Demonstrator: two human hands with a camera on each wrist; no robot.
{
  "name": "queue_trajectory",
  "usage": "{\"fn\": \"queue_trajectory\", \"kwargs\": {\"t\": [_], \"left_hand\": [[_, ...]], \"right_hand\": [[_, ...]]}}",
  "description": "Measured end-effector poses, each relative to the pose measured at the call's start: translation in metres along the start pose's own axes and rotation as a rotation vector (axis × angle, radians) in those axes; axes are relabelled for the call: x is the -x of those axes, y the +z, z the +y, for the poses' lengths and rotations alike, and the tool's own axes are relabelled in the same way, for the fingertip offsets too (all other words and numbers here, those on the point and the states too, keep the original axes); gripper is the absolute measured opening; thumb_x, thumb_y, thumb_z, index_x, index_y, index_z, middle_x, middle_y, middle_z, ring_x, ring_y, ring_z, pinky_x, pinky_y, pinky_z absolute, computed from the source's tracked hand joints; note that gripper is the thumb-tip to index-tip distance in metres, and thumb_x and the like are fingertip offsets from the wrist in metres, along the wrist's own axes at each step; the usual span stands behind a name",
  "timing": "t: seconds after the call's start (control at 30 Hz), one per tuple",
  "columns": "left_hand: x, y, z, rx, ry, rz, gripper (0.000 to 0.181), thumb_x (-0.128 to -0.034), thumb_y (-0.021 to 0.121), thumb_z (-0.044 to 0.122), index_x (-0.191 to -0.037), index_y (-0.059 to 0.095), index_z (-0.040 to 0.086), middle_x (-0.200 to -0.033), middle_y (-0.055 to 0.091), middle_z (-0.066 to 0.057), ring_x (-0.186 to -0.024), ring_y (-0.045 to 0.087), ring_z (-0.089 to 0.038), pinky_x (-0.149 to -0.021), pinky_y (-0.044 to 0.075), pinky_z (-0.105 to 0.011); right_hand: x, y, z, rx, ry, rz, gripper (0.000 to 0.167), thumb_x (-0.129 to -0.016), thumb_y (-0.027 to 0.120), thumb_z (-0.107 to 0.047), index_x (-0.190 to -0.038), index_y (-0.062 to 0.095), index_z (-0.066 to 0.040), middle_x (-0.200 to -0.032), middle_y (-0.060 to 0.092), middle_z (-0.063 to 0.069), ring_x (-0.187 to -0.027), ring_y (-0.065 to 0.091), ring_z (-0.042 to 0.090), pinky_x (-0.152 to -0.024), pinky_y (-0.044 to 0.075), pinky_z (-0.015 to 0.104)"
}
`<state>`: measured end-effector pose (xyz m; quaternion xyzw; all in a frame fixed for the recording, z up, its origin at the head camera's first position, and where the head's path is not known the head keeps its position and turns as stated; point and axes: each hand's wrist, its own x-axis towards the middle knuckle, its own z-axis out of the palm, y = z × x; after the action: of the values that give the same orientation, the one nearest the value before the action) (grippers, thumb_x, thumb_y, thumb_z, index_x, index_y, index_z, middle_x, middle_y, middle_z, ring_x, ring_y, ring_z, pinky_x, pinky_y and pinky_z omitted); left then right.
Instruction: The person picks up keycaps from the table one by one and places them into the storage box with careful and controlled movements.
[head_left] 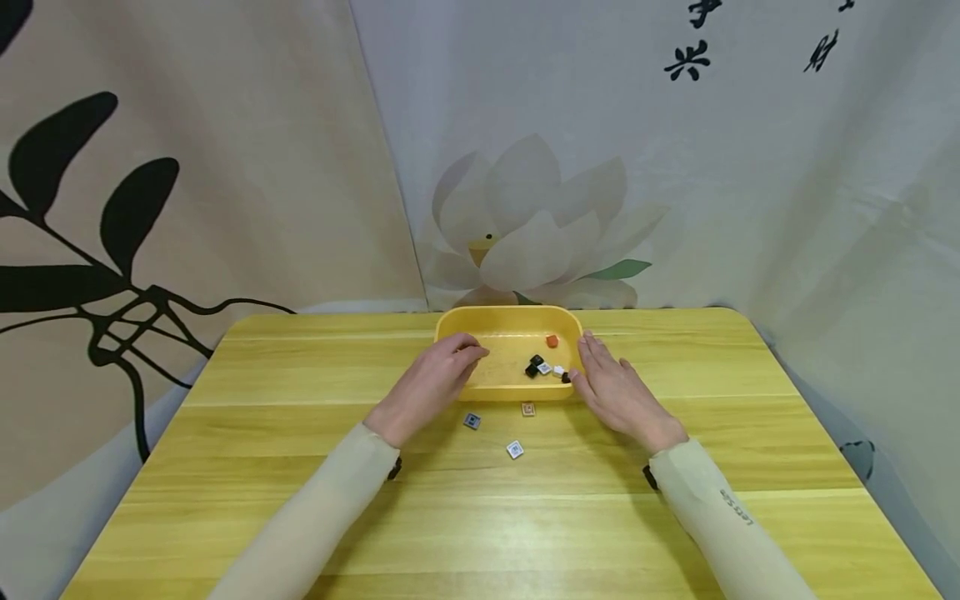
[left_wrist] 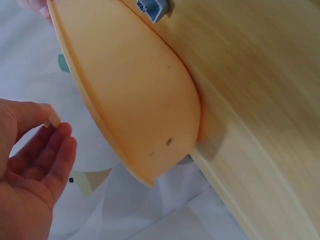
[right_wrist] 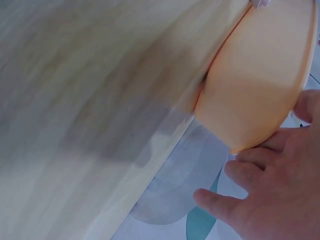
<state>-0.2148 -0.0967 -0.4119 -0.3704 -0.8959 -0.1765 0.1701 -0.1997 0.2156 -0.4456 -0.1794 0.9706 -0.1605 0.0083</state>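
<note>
Sleeves, pale, two: I am seeing the left sleeve (head_left: 318, 508) and the right sleeve (head_left: 712, 517) nearest my head camera, the right one bearing dark lettering. Left hand (head_left: 429, 379), one: pinching a small pale piece (left_wrist: 54, 120) between thumb and fingertip, holding it above the left part of the yellow tray (head_left: 502, 395). Right hand (head_left: 622, 396), one: resting against the tray's right end, its fingers lying fairly straight along the rim; I am making out nothing pinched there. Tray, rounded, one: sitting at the far side of the wooden table (head_left: 187, 467). Contents, as I am counting: an orange piece (head_left: 552, 341) lying toward the back; two black pieces (head_left: 533, 367) and two white pieces (head_left: 546, 368) grouping toward the front right; a dark piece (head_left: 566, 377) showing just beside the right thumb. Loose before the tray: a grey-blue piece (head_left: 472, 421), a beige piece (head_left: 528, 409) lying nearest its wall, a white tile (head_left: 514, 449) lying nearer me. Backdrop: a printed curtain (head_left: 300, 167) hanging behind.
</note>
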Motion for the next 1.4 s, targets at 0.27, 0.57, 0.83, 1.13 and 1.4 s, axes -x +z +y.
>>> {"fn": "queue_trajectory", "kwargs": {"t": [0.27, 0.57, 0.83, 1.13, 1.4], "left_hand": [[-0.026, 0.015, -0.006, -0.031, -0.073, -0.075, 0.016, -0.0965, 0.071, 0.0, -0.111, 0.077, 0.0, -0.105, 0.069, -0.01, -0.095, 0.068, -0.022, -0.082, 0.058, -0.03], [-0.048, 0.029, -0.016, -0.051, -0.216, -0.205, 0.016, -0.1004, 0.065, 0.0, -0.109, 0.078, -0.001, -0.103, 0.068, -0.013, -0.094, 0.068, -0.025, -0.084, 0.058, -0.035], [-0.053, 0.042, -0.024, -0.063, -0.246, -0.258, 0.015, -0.0972, 0.069, 0.0, -0.108, 0.079, 0.001, -0.105, 0.071, -0.013, -0.097, 0.069, -0.025, -0.086, 0.058, -0.035], [-0.052, 0.046, -0.025, -0.039, -0.269, -0.286, 0.025, -0.0965, 0.071, 0.004, -0.121, 0.075, 0.003, -0.118, 0.071, -0.013, -0.109, 0.068, -0.028, -0.096, 0.055, -0.037], [-0.036, 0.036, -0.02, -0.07, -0.154, -0.166, 0.03, -0.1007, 0.069, 0.016, -0.129, 0.072, 0.007, -0.131, 0.067, -0.012, -0.113, 0.067, -0.028, -0.097, 0.055, -0.041]], "right_hand": [[0.0, 0.0, 0.0, -0.008, 0.002, -0.011, 0.068, -0.114, 0.028, -0.041, -0.162, 0.017, 0.006, -0.171, 0.01, 0.02, -0.157, 0.015, 0.038, -0.119, 0.023, 0.066], [-0.001, 0.0, -0.001, -0.014, 0.002, -0.012, 0.067, -0.114, 0.031, -0.039, -0.162, 0.017, 0.006, -0.171, 0.01, 0.02, -0.157, 0.014, 0.036, -0.119, 0.023, 0.066], [0.0, -0.001, -0.001, -0.011, 0.003, -0.017, 0.067, -0.114, 0.031, -0.039, -0.162, 0.018, 0.006, -0.171, 0.012, 0.021, -0.157, 0.015, 0.038, -0.119, 0.023, 0.066], [0.0, -0.001, -0.001, -0.013, -0.002, -0.018, 0.067, -0.114, 0.03, -0.04, -0.161, 0.018, 0.007, -0.171, 0.011, 0.021, -0.157, 0.016, 0.039, -0.118, 0.024, 0.066], [0.0, 0.0, 0.0, -0.009, -0.002, -0.009, 0.066, -0.114, 0.032, -0.038, -0.161, 0.018, 0.007, -0.171, 0.012, 0.021, -0.156, 0.016, 0.038, -0.118, 0.025, 0.066]]}}
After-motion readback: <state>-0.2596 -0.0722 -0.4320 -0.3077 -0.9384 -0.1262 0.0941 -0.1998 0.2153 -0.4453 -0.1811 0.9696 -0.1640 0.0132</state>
